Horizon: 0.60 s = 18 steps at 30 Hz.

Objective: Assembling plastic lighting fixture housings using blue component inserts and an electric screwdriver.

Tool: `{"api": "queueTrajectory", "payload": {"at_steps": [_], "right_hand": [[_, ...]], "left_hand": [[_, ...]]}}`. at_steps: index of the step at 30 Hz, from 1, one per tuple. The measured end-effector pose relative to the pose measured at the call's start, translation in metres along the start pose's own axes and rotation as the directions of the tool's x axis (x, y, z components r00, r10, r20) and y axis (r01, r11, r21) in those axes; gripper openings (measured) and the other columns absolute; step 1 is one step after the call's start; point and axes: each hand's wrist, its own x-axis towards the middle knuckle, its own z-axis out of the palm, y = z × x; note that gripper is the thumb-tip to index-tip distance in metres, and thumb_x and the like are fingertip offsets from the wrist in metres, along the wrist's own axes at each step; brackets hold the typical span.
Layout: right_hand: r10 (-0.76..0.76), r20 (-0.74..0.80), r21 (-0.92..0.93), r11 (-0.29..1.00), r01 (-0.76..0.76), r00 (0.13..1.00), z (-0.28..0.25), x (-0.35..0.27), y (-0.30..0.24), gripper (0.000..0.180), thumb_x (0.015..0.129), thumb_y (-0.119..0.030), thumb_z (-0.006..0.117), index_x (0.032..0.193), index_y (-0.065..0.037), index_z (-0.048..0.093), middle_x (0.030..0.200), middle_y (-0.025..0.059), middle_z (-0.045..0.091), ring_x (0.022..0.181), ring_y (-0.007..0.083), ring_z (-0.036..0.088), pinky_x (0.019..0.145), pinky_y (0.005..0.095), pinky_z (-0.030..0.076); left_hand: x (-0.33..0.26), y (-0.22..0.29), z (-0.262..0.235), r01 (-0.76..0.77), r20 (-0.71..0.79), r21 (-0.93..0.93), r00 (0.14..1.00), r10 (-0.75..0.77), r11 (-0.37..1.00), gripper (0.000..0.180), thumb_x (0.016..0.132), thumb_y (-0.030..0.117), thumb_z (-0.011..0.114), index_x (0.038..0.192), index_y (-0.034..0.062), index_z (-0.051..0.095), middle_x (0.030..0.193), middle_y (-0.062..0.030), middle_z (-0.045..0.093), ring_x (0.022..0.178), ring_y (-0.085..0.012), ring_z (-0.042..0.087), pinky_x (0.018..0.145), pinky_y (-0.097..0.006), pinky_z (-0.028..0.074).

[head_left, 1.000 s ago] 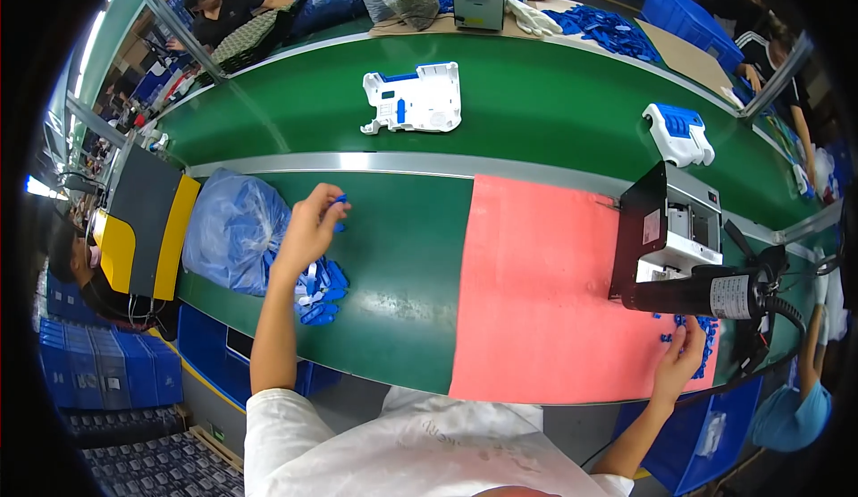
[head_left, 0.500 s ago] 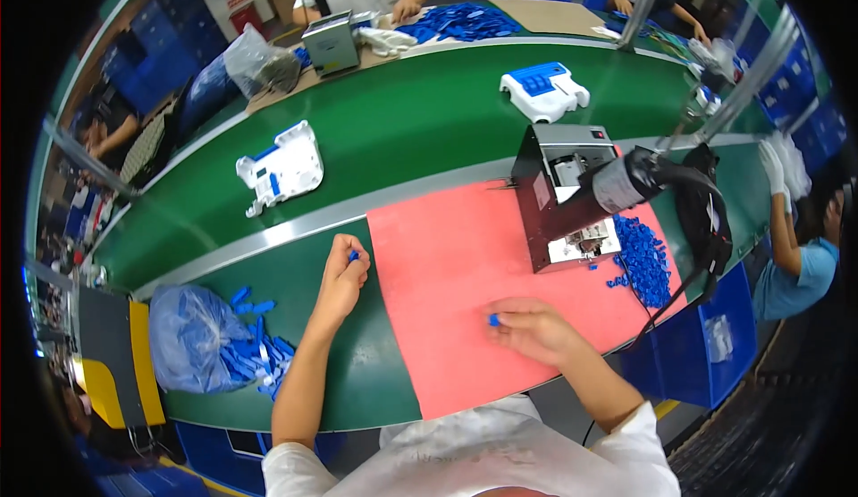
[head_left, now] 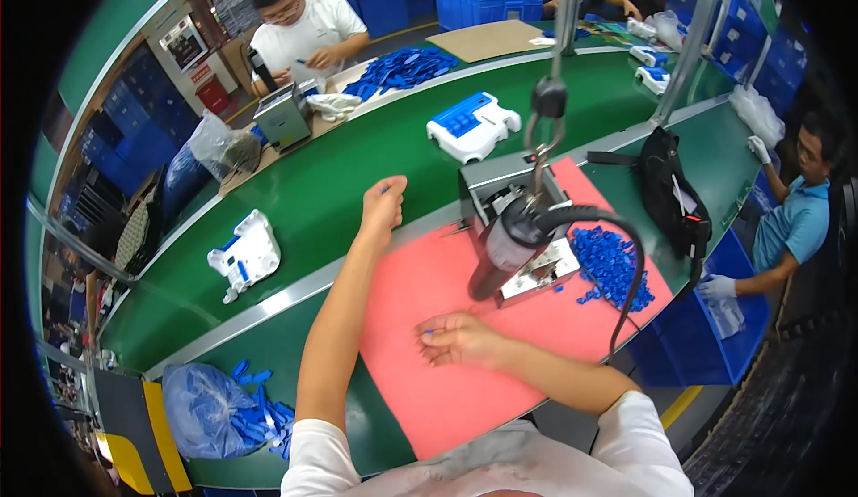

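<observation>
My left hand reaches forward over the green conveyor belt, its fingers closed on a small blue plastic piece that mostly hides in them. Lower down, my right hand hovers over the pink mat, pinching another small blue plastic piece at its fingertips. A white and blue plastic housing rides on the belt beyond my left hand. Another white housing lies on the belt to the left. Beyond my right hand, a dark electric screwdriver hangs in front of a grey box-shaped machine.
Small blue parts are heaped right of the machine. A clear bag spilling blue strips sits at left. A black pouch lies at right. Co-workers sit across the belt and at right; blue strips pile up opposite.
My left hand has moved forward and right, from the table edge to over the belt. My right hand has shifted left across the mat. The whole view has turned.
</observation>
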Motion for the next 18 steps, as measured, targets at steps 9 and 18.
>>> {"api": "queueTrajectory", "payload": {"at_steps": [9, 18], "right_hand": [[0.02, 0.078, -0.177, 0.984, -0.006, 0.997, 0.001, 0.007, 0.004, 0.032, 0.096, -0.014, 0.058, 0.126, -0.002, 0.055, 0.103, 0.0058, 0.063, 0.081, 0.0129, 0.065, 0.076, 0.0277, 0.053], [-0.032, 0.101, -0.295, 0.954, 0.061, 0.994, -0.003, 0.007, -0.001, 0.034, 0.098, -0.02, 0.056, 0.127, -0.003, 0.053, 0.1, 0.0062, 0.064, 0.081, 0.0131, 0.065, 0.075, 0.0283, 0.054]], "left_hand": [[0.154, -0.016, 0.052, 0.341, 0.258, -0.437, 0.934, -0.248, 0.832, 0.034, 0.088, 0.029, 0.069, 0.076, 0.0153, 0.04, 0.058, 0.0036, 0.038, 0.039, -0.0047, 0.026, 0.034, -0.02, 0.016], [0.142, 0.007, 0.015, 0.4, 0.32, -0.569, 0.912, -0.255, 0.718, 0.037, 0.094, 0.028, 0.062, 0.066, 0.0197, 0.039, 0.049, 0.0084, 0.029, 0.038, -0.0053, 0.022, 0.034, -0.022, 0.011]]}}
